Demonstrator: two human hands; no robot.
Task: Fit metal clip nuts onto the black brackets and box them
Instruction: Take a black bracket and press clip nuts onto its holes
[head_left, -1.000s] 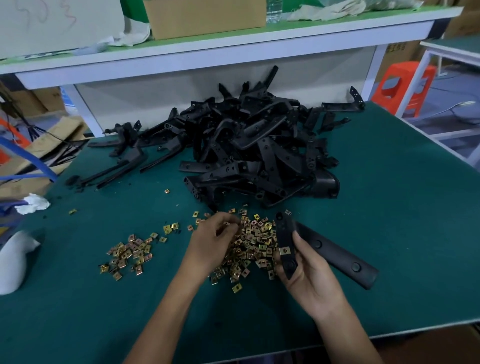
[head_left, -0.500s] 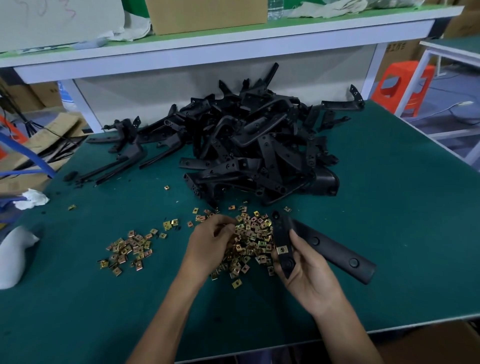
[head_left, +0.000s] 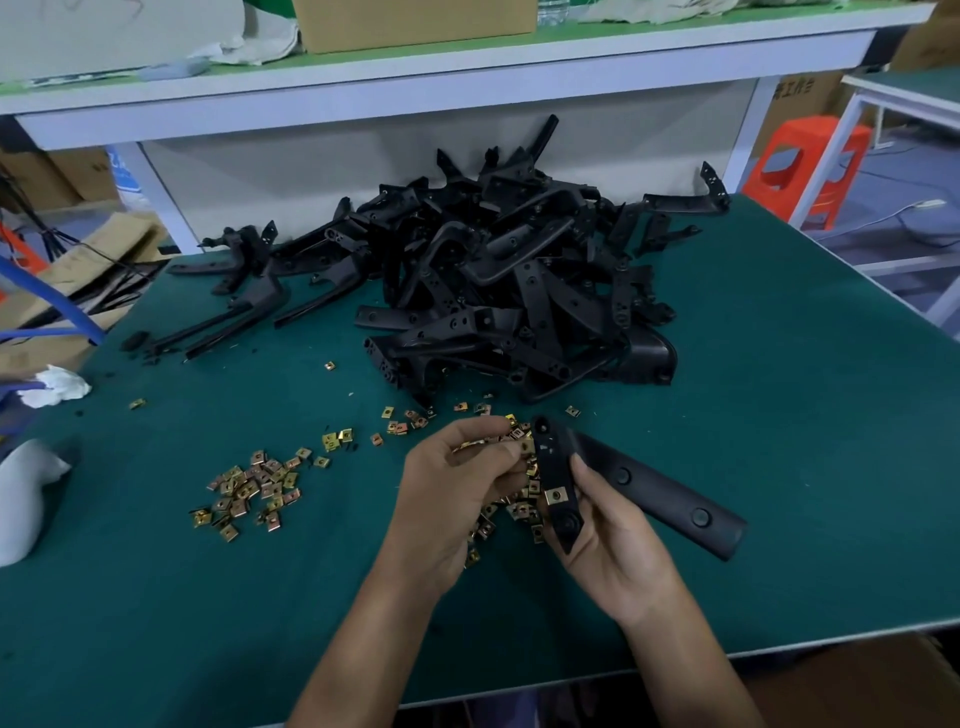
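My right hand (head_left: 610, 540) grips a black L-shaped bracket (head_left: 654, 486) by its short arm, which carries one brass clip nut (head_left: 555, 496). The long arm lies out to the right over the green table (head_left: 779, 415). My left hand (head_left: 457, 493) is raised just left of the bracket, fingers curled and pinching several clip nuts near the bracket's upper end. Under both hands lies a heap of loose clip nuts (head_left: 511, 512). A second, smaller heap of clip nuts (head_left: 249, 488) sits to the left. A big pile of black brackets (head_left: 498, 280) fills the middle of the table.
A few stray brackets (head_left: 244, 291) lie at the left of the pile. A white object (head_left: 23, 493) and crumpled tissue (head_left: 54, 384) sit at the left edge. A shelf with a cardboard box (head_left: 415, 21) runs behind. An orange stool (head_left: 802, 166) stands at the far right.
My left hand has lifted off the nut heap with nuts in its fingers and come up beside the bracket's upper end. My right hand keeps holding the bracket in nearly the same place.
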